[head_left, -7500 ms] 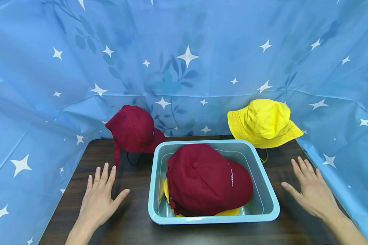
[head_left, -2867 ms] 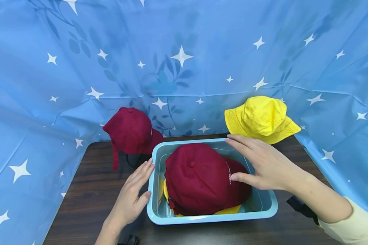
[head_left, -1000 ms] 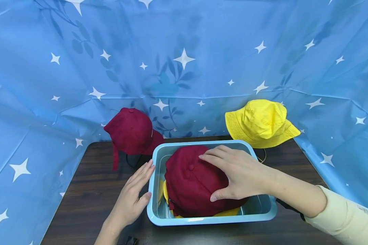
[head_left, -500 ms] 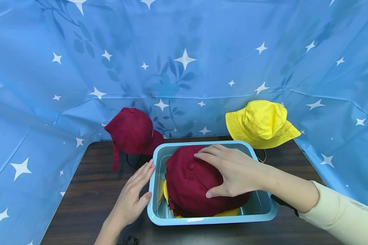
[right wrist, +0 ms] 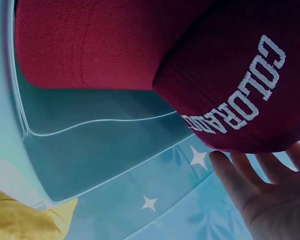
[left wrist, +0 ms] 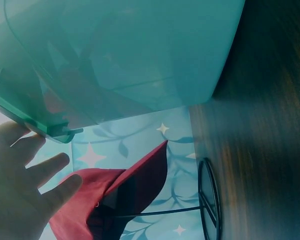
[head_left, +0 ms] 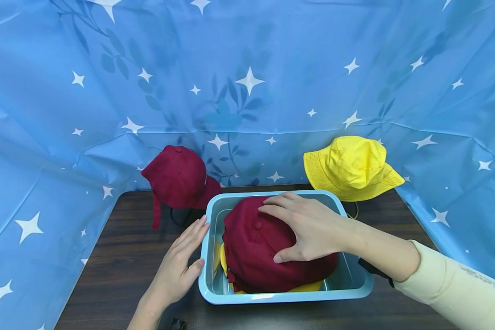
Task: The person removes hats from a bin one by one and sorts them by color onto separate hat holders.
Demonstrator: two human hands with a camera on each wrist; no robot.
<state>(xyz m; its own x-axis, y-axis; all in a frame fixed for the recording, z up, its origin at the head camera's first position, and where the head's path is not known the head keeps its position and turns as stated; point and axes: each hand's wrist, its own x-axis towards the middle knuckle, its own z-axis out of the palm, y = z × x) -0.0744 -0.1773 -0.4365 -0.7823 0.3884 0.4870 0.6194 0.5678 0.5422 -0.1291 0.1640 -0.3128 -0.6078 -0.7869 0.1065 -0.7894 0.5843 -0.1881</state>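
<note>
A dark red baseball cap (head_left: 245, 250) with white "COLORADO" lettering (right wrist: 250, 85) lies in a light blue plastic bin (head_left: 264, 298), on top of something yellow (head_left: 307, 287) that is mostly hidden. My right hand (head_left: 313, 229) is over the crown and covers part of the cap's brim side. Its thumb and fingers are spread, and in the right wrist view the fingertips come right at the crown's edge. At the bin's left rim, my left hand (head_left: 175, 270) rests with straight fingers, its fingertips against the outer side.
Behind the bin at left, another dark red cap (head_left: 177, 176) hangs on a black wire stand (left wrist: 210, 200). A yellow bucket hat (head_left: 352, 165) sits on a stand at back right. A blue starred cloth (head_left: 247, 105) hangs behind the dark wooden table (head_left: 115, 261).
My right hand moved from the table's right side to above the bin, then leftward across the cap's crown. Earlier, my left hand came from the table to the bin's left rim. The cap stays put.
</note>
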